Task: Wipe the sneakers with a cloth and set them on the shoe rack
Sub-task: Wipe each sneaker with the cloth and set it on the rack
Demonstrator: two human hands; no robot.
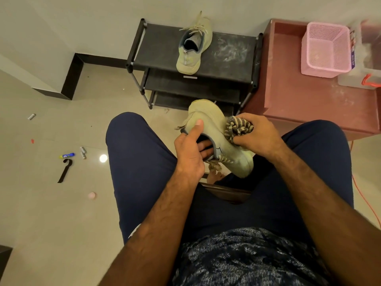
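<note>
Left hand (190, 155): fingers (206, 148) tucked inside the held sneaker (208, 120), thumb clamped outside, likely to steady it over the lap. Right hand (259, 133) grips the bunched striped cloth (239, 126) against the shoe's side. Both forearms converge mid-frame. Second sneaker (192, 48) sits on the shoe rack (233, 52), upper centre.

One head-worn wide-angle view, looking steeply down over the lap (144, 162) at close range. The shoe rack (160, 48) stands ahead, against the wall (82, 21).
</note>
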